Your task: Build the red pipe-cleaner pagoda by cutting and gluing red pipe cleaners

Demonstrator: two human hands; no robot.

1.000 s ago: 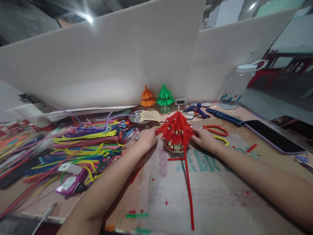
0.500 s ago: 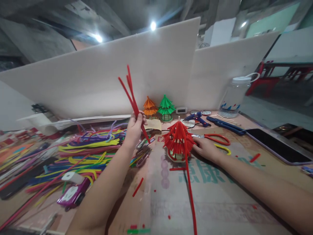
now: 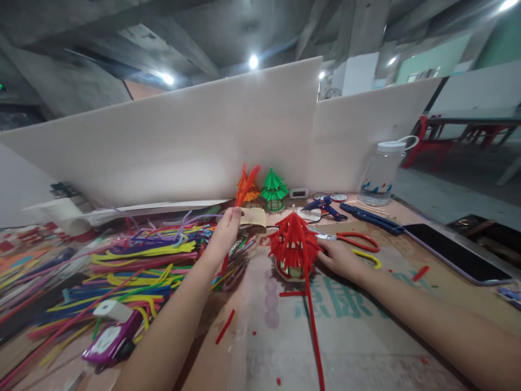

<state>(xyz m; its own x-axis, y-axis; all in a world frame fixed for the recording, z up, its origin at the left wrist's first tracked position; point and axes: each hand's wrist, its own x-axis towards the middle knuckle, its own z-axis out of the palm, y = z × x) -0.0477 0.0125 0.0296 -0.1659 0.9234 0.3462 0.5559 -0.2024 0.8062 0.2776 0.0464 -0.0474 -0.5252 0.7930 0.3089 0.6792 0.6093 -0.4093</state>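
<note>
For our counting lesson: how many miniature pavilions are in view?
3: the red pavilion by the right hand; the green pavilion behind it; the orange pavilion left of the green one, partly hidden by red pipe cleaners.

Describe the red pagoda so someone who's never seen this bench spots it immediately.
Find the wide pale board; near its foot stand the orange pagoda and the green pagoda. Nearer the viewer, beside the right hand, is the red pagoda. Of the three, it alone is red, with a long red strip running down its front.
</note>
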